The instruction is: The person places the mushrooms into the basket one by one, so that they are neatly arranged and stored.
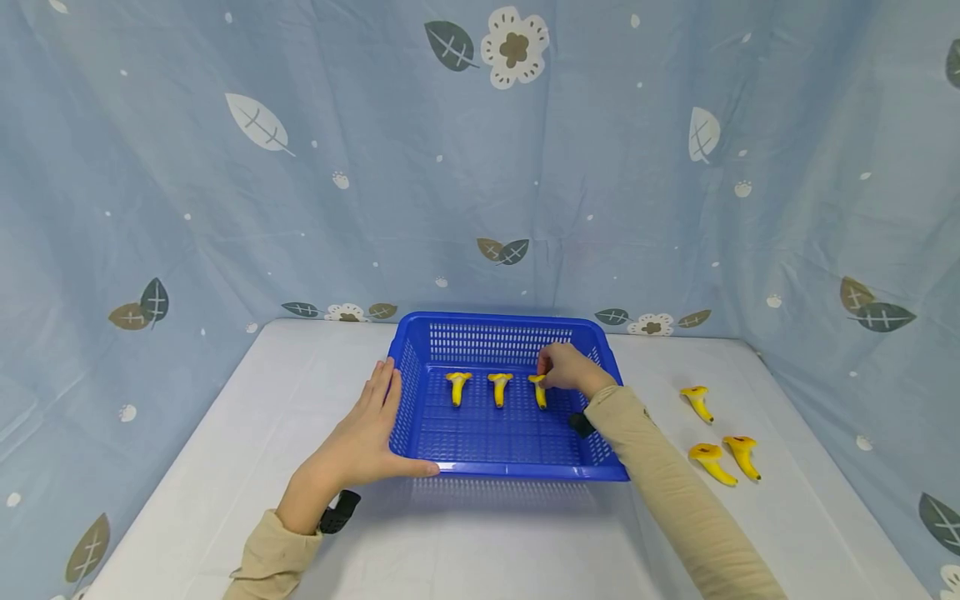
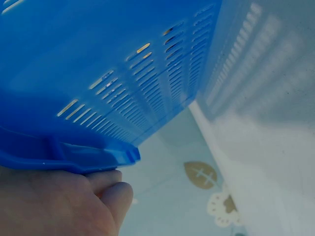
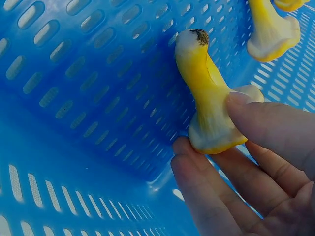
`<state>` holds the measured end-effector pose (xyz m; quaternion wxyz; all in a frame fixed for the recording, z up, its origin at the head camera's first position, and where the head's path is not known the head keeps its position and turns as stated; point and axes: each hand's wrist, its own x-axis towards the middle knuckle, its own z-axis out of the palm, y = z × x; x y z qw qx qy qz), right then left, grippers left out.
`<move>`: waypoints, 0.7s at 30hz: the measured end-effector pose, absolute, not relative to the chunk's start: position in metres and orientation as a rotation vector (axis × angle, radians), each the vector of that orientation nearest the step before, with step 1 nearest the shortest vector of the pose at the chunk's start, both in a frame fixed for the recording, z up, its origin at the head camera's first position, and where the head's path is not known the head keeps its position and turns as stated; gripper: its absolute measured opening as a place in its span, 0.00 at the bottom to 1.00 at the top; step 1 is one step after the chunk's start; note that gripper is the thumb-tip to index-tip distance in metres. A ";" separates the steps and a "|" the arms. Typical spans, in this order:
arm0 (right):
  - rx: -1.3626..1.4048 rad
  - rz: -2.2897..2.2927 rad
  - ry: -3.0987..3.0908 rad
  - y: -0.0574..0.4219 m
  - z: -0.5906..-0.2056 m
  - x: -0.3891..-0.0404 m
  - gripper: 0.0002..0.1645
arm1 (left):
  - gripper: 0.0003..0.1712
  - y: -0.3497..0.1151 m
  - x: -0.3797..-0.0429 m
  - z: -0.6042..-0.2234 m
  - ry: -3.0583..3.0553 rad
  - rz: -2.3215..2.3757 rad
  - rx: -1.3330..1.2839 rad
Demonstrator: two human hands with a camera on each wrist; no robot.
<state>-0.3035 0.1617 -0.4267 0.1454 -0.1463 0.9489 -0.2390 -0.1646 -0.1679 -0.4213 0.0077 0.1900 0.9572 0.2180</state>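
A blue plastic basket with slotted walls stands on the table. Along its floor lie a yellow mushroom at the left and a second yellow mushroom in the middle, caps towards the back. My right hand pinches a third yellow mushroom by its flared cap, thumb against fingers; the stem end is dark. At the basket's near left corner, my left hand rests with straight fingers along the left rim and thumb on the front rim. The left wrist view shows it against the rim.
On the white table, right of the basket, lie three more yellow mushrooms, one mushroom farther back and a pair nearer. A blue patterned curtain hangs behind and beside the table.
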 end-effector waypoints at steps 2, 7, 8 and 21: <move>-0.419 -0.679 2.738 0.162 -0.427 -0.303 0.08 | 0.87 -0.168 -0.164 -0.421 2.995 0.682 0.597; -0.422 -0.677 2.743 0.162 -0.426 -0.303 0.07 | 0.87 -0.168 -0.164 -0.421 2.995 0.686 0.599; -0.421 -0.680 2.742 0.162 -0.426 -0.303 0.07 | 0.87 -0.168 -0.164 -0.421 2.995 0.687 0.599; -0.457 -0.774 2.691 0.164 -0.425 -0.303 0.11 | 0.87 -0.168 -0.165 -0.422 2.997 0.677 0.593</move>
